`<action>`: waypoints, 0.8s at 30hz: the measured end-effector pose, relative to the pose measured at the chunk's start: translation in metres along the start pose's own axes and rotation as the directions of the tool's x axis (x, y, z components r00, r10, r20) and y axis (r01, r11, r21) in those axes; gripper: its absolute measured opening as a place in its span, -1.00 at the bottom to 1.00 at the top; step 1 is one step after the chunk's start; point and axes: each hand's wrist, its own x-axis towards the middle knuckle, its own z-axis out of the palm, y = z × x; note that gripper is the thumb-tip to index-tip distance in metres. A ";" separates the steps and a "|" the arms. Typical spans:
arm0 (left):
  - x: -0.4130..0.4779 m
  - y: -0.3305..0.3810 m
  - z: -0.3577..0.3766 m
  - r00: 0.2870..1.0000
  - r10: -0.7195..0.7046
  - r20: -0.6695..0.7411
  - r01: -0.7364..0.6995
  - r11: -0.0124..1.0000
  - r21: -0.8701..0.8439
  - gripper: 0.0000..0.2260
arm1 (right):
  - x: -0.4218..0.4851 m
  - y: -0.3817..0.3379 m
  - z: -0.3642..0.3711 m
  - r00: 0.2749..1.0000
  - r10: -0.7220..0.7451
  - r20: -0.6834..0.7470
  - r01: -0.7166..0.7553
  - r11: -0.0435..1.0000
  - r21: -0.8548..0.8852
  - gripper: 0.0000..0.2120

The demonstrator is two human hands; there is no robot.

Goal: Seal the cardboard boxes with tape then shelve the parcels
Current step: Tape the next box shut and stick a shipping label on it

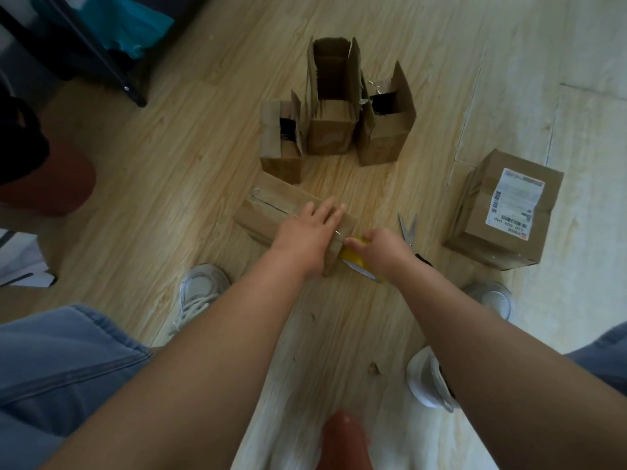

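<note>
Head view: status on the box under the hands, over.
Left hand flat on the cardboard box. Right hand grips yellow tape roll at its near end. Scissors on floor alongside, clear of it.

Illumination is low and diffuse. The wooden floor [373, 184] is brightest along the right edge and darkens steadily toward the upper left corner, which is close to black. Shadows at the base of the cardboard boxes [330, 130] are soft-edged. Wide-angle distortion bends the plank lines near the frame borders. The forearms [217, 351] nearest the lens are blurred. Print on the white label [514, 201] is only partly legible.
</note>
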 end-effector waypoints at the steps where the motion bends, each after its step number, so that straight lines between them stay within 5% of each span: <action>1: 0.005 0.001 -0.002 1.000 0.012 0.027 -0.013 0.999 0.043 -0.01 | -0.001 0.000 0.000 1.000 -0.006 0.005 0.006 1.000 0.014 -0.47; 9: 0.020 0.003 -0.007 0.995 0.003 0.102 -0.014 0.993 0.113 0.08 | 0.001 0.009 -0.011 0.996 -0.060 0.065 0.057 0.998 0.038 -0.68; 16: -0.002 -0.016 -0.012 0.999 -0.033 -0.014 0.031 0.995 -0.090 0.05 | -0.020 0.002 -0.040 0.986 -0.135 0.096 0.132 0.991 0.035 -0.61; 24: -0.026 -0.018 -0.039 0.993 -0.055 -0.106 0.006 0.910 -0.414 0.12 | -0.084 -0.033 -0.088 0.961 -0.254 -0.114 0.274 0.935 0.226 -0.55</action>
